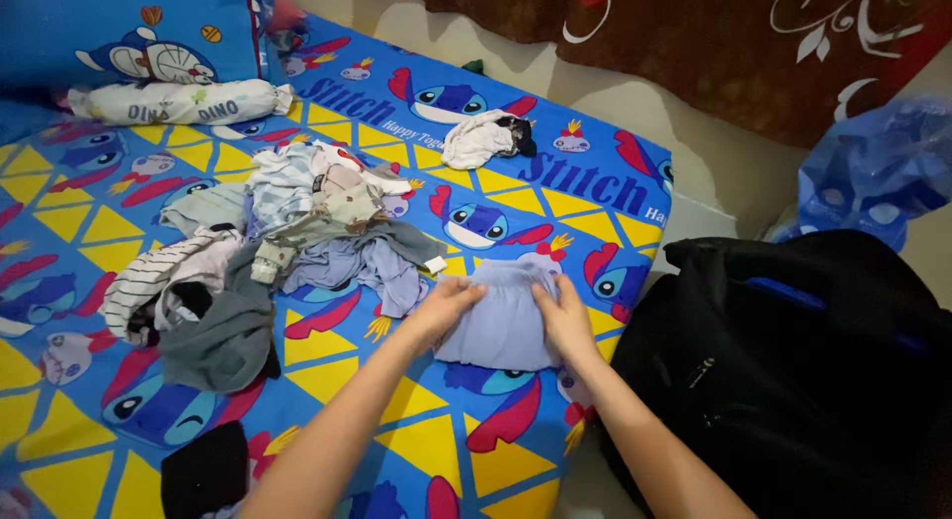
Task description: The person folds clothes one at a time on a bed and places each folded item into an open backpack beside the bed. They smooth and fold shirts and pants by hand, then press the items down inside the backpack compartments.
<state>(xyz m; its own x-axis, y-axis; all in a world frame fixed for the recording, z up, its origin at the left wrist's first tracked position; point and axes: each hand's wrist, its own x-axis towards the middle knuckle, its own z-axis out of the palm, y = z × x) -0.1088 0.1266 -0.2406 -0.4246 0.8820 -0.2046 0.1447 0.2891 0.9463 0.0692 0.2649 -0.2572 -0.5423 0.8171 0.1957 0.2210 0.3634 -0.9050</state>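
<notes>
A pale lavender garment (504, 316) lies folded flat on the cartoon-print bedsheet (327, 380) near the bed's right edge. My left hand (448, 304) presses on its left side, fingers curled over the fabric. My right hand (563, 316) rests on its right side, fingers gripping the edge. Both forearms reach in from the bottom of the view.
A heap of mixed clothes (268, 251) lies left of the garment. A small white and dark bundle (486, 137) sits farther back. A rolled bolster (178, 101) and blue pillow (129, 28) are top left. A black bag (803, 370) stands right of the bed, a blue plastic bag (873, 167) behind it.
</notes>
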